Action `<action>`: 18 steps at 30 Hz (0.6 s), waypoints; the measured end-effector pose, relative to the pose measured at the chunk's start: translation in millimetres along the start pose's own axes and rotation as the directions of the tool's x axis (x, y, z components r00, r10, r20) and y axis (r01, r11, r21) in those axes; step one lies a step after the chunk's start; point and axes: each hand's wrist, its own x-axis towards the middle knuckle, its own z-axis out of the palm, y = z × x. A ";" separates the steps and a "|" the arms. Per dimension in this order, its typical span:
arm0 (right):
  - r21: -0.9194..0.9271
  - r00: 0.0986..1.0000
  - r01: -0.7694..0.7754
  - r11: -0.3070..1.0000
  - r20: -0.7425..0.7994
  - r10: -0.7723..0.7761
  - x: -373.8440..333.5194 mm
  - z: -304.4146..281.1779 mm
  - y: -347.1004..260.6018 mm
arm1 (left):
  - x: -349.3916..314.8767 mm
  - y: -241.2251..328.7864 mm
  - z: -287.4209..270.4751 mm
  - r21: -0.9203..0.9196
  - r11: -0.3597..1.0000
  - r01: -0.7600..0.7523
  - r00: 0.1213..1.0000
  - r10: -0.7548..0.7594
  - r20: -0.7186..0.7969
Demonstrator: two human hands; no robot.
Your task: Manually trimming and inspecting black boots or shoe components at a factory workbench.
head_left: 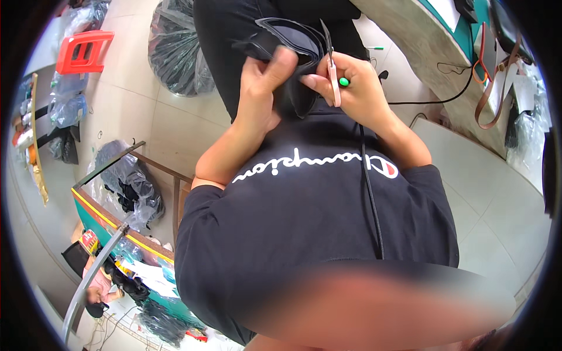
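My left hand [263, 79] is closed on a folded, layered piece of black fabric [290, 41] above my lap, with its thumb pressed on the cloth. My right hand [354, 88] grips a pair of scissors [332, 79] with pale pink handles; the narrow blades point away from me beside the fabric's right edge. The thumb and fingers of that hand are close to the cloth, and I cannot tell whether they also pinch it. A rounded green end [344, 82] shows at the right palm, and what it belongs to is mostly hidden.
A large bag of black material [178, 52] stands on the floor left of my legs, near a red plastic stool [85, 51]. A worktable [433, 41] with a black cable is at the far right. Behind at lower left, a person [99, 286] is near another table.
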 end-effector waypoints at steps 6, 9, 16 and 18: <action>-0.227 0.958 0.279 0.933 0.001 -0.286 10.0 -25.6 -10.4 | 4.7 10.2 -5.7 0.130 0.974 0.187 0.981 -0.193 0.033; -0.646 0.828 0.444 0.621 0.030 -0.560 25.5 -60.9 2.9 | 2.3 22.1 -5.0 0.057 0.937 0.345 0.936 -0.348 0.058; -0.760 0.542 0.644 0.086 0.374 -0.752 52.8 -79.0 11.1 | 13.5 22.5 -15.5 -0.283 0.619 0.733 0.678 -0.701 0.221; -0.758 0.517 0.652 -0.022 0.466 -0.718 55.1 -81.6 10.0 | 11.0 22.0 -12.6 -0.305 0.629 0.715 0.693 -0.696 0.189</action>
